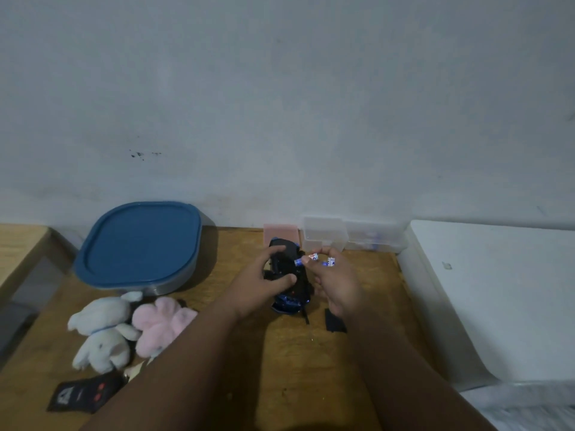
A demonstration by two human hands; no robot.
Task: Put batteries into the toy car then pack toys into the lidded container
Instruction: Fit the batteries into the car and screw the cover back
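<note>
My left hand (270,283) grips a black and blue toy car (289,275), held upside down just above the wooden table (311,362). My right hand (334,283) holds white and blue batteries (314,259) at its fingertips, one of them pointing into the car's underside. The grey container with a blue lid (138,244) stands shut at the back left. A white plush bunny (101,331) and a pink plush toy (161,325) lie in front of it. A small black cover piece (334,321) lies on the table under my right wrist.
A black remote control (84,395) lies at the front left. A clear plastic box (325,233) and a pink block (281,233) stand against the wall behind the car. A white cabinet (485,290) borders the table on the right.
</note>
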